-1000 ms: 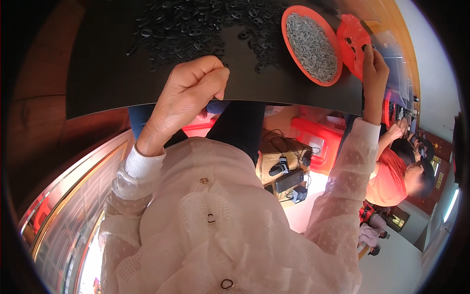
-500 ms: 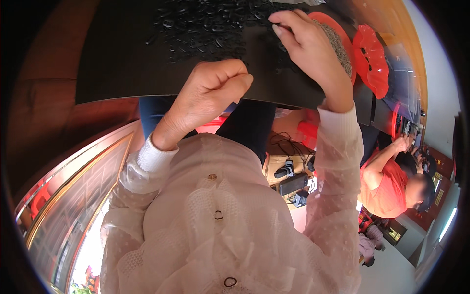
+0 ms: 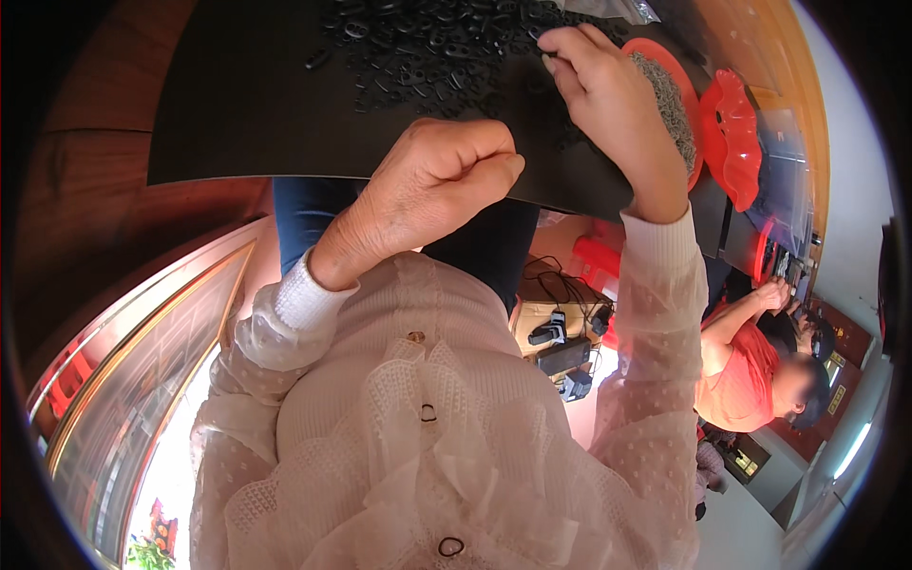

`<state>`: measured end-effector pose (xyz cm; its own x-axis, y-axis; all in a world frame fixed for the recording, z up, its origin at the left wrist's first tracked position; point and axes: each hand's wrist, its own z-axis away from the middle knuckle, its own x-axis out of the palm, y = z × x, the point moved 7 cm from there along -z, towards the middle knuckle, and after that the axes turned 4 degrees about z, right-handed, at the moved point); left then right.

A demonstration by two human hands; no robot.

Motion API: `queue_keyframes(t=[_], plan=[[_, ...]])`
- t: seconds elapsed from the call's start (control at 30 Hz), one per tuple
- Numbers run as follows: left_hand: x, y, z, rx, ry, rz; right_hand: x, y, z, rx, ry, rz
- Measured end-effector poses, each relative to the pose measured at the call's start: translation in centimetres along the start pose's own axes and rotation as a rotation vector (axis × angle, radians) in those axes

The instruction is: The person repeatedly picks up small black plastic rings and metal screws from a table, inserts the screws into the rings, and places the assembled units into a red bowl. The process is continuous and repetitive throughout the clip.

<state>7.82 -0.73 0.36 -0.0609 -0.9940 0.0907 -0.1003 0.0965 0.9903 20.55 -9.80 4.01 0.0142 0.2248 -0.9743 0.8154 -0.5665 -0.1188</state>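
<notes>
My left hand (image 3: 446,180) is closed in a fist above the near edge of the dark table (image 3: 247,123). Whatever its fingers hold, if anything, is hidden. A spread pile of small black plastic pieces (image 3: 427,57), some with two holes, lies beyond it. My right hand (image 3: 613,100) hovers at the right side of this pile, fingers curved, with a gap between thumb and forefinger. Its forefinger tip is close to some black pieces; I cannot tell whether it touches them. Beside that hand is a red dish (image 3: 701,133) filled with small grey pieces (image 3: 665,100).
A wavy-rimmed red dish (image 3: 733,142) stands further right, near clear plastic (image 3: 784,157). A clear bag (image 3: 617,9) lies at the far edge. Below the table, a wooden box (image 3: 532,328) carries cables and black devices (image 3: 562,353). A person in red (image 3: 736,380) works at right.
Both hands have shifted slightly to the right in the picture, and so have the pile and dishes. The left hand stays closed. The right hand remains by the pile's right side.
</notes>
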Motion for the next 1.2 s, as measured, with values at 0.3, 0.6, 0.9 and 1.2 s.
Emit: queue_keyframes(t=[0.3, 0.6, 0.9, 1.2], plan=[[-0.2, 0.3, 0.2, 0.028, 0.019, -0.029, 0.7, -1.3, -0.6, -0.069, -0.056, 0.094], [-0.1, 0.1, 0.1, -0.009, 0.002, -0.015, 0.9, -1.0, -0.6, -0.100, -0.111, 0.228], [-0.4, 0.0, 0.0, -0.072, 0.045, 0.093, 0.5, -0.7, -0.3, -0.021, -0.110, -0.151], [-0.8, -0.1, -0.3, -0.087, 0.120, 0.047, -1.3, -3.2, 3.0, 0.180, -0.405, -0.884]])
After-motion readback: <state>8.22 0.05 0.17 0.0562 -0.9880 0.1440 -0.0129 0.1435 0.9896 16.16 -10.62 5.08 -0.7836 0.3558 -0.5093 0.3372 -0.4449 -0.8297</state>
